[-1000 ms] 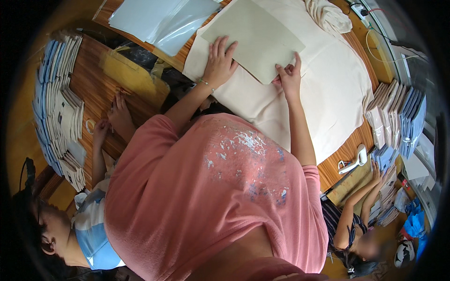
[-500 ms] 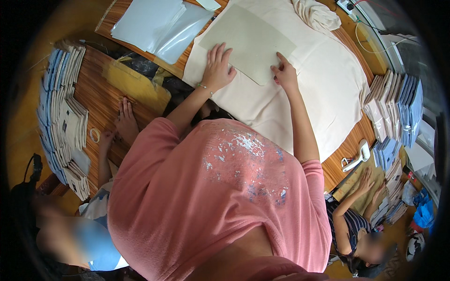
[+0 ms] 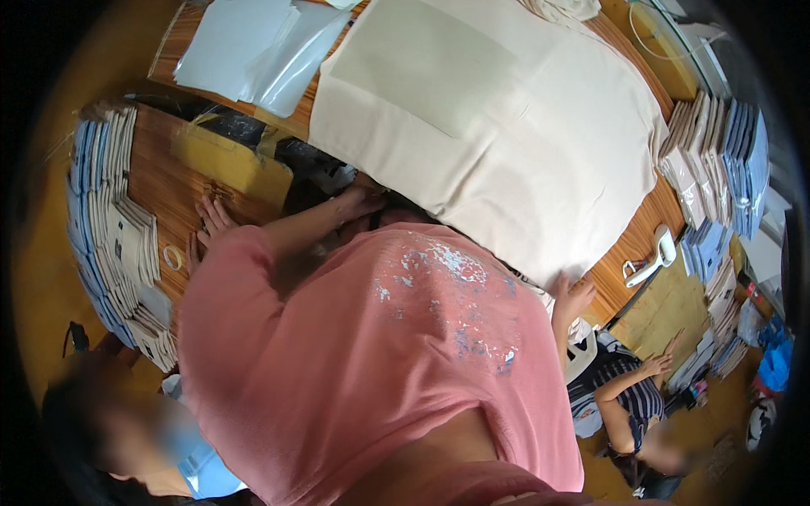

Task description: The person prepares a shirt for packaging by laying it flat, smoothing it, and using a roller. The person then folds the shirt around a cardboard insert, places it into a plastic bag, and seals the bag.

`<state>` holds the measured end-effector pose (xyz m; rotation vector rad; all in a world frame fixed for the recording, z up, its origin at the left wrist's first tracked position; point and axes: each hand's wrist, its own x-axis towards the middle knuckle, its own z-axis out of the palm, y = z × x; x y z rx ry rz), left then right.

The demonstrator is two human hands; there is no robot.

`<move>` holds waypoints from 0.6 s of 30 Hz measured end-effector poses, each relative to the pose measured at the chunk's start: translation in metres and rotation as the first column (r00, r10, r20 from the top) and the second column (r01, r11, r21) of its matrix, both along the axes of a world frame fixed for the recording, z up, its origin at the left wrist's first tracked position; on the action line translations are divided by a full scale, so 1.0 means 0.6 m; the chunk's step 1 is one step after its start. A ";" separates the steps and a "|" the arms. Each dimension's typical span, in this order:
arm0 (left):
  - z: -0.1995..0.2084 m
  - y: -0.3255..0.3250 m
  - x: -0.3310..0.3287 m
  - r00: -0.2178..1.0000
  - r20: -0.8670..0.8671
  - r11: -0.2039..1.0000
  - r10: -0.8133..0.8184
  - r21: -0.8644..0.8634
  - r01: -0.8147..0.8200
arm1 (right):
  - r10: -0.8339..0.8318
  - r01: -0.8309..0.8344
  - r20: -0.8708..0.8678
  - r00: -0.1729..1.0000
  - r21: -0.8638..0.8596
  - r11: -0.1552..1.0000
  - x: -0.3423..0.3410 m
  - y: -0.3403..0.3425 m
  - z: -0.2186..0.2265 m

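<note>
A cream cloth [image 3: 557,169] is spread over the wooden table, its near edge by my body. On its far left part lies a flat grey-beige board [image 3: 422,63], which neither hand touches. My right hand [image 3: 575,295] is at the cloth's near right edge, fingers bent and closed on the fabric. My left hand [image 3: 364,199] reaches down at the table's near edge, left of the cloth's near corner. Its fingers are hidden in shadow there, so what it touches cannot be seen.
Clear plastic sheets [image 3: 287,63] lie at the far left. Folded, bagged garments stand in stacks on the left [image 3: 118,219] and right [image 3: 717,160]. A white-handled tool [image 3: 658,257] lies at the right. Co-workers sit at both sides, one person's hand [image 3: 215,218] on the left table.
Both my hands have left the board and come back toward my body: the left down by the table edge, the right to the cloth's near right edge. The board stays on the cloth.
</note>
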<state>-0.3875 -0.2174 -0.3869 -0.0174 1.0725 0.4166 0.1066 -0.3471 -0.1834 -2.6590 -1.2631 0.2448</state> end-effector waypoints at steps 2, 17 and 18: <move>-0.041 0.020 0.047 0.982 0.095 0.984 0.165 -0.081 -0.157 | -0.140 0.138 0.001 0.990 0.143 0.980 0.003 -0.089 -0.065; 0.410 0.147 0.124 0.783 -0.421 0.812 0.458 0.557 -0.175 | -0.080 0.631 -0.885 0.459 0.262 0.730 0.016 0.020 0.035; 0.448 0.185 0.144 0.841 -0.394 0.800 0.370 0.595 -0.073 | -0.029 0.628 -0.894 0.448 0.292 0.721 0.034 0.031 0.032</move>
